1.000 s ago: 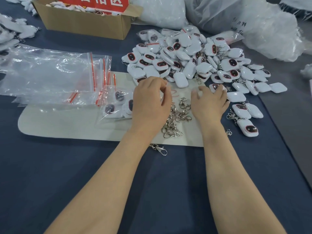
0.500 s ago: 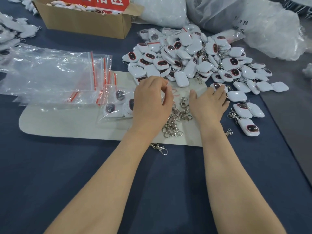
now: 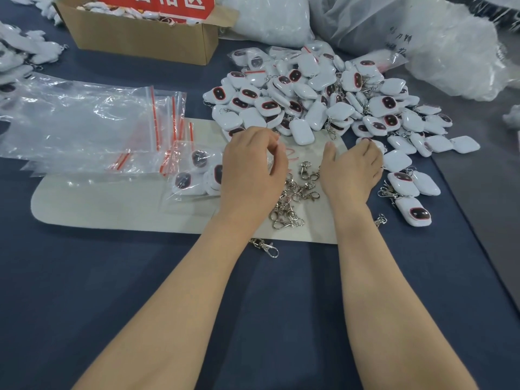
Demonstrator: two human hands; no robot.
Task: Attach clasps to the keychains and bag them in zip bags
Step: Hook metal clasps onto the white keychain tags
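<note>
**Q:** As the two bare forearms reach in from six o'clock, where do the hands end up?

**A:** Both are over a pale mat on a dark blue tablecloth. A loose pile of metal clasps lies on the mat between them.

**Q:** What is the left hand doing?

**A:** Its fingers are curled inward at the knuckles. The back of the hand hides whatever they may hold, so I cannot tell.

**Q:** And the right hand?

**A:** Its thumb is spread wide toward eleven o'clock. Its loosely bent fingertips touch a white keychain at the near edge of the heap, and nothing is pinched.

**Q:** Where are the task items?

**A:** The heap of keychains, white with dark, red-rimmed faces, spreads from twelve to two o'clock of the hands. Empty zip bags with red seals are stacked at ten o'clock. A filled zip bag with keychains inside lies at nine o'clock, right beside the left hand. One stray clasp sits on the cloth at six o'clock, just off the mat.

**Q:** Anything farther back?

**A:** There is an open cardboard box at eleven o'clock and white plastic sacks at one o'clock.
</note>
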